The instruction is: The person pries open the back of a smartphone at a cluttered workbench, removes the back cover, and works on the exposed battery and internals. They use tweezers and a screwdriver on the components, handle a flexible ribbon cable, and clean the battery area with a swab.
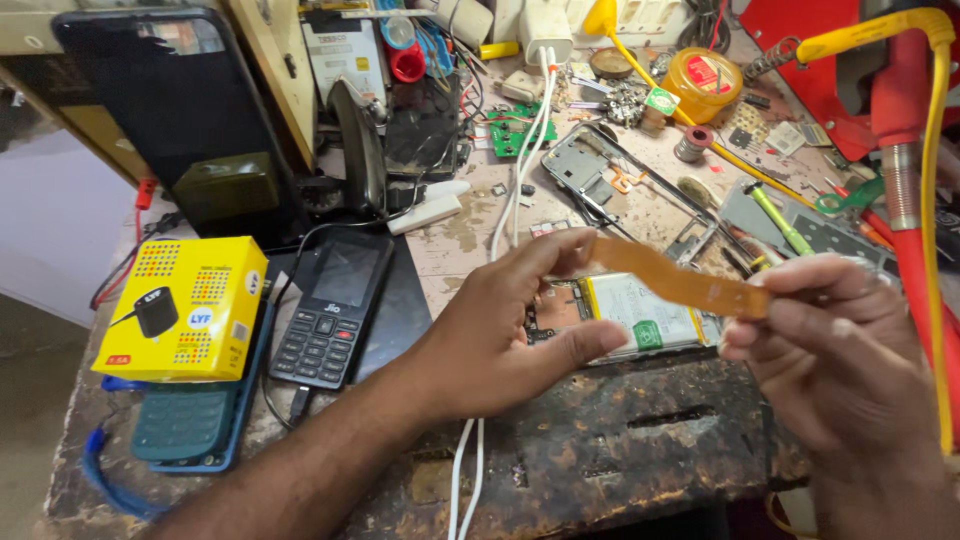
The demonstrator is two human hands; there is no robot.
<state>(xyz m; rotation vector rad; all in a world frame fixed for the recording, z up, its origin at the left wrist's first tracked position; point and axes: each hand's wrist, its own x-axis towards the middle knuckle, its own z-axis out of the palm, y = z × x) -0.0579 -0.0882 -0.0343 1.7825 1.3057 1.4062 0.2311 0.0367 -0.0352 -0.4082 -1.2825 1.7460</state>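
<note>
An orange flat flex cable [672, 280] is stretched between both hands above the workbench. My left hand [500, 325] pinches its left end with fingertips. My right hand [835, 345] pinches its right end between thumb and forefinger. Just under the cable lies an opened phone [625, 318] with its white battery and circuit board showing. A black keypad phone [333, 308] rests to the left of my left hand.
A yellow box [190, 305] lies at the left over a teal keypad phone [190, 428]. White cables [520, 165] run down the bench. A phone frame [610, 170], green circuit board [517, 128], solder spool [690, 142], orange jar [702, 80] and a yellow-and-red tool [915, 150] crowd the back and right.
</note>
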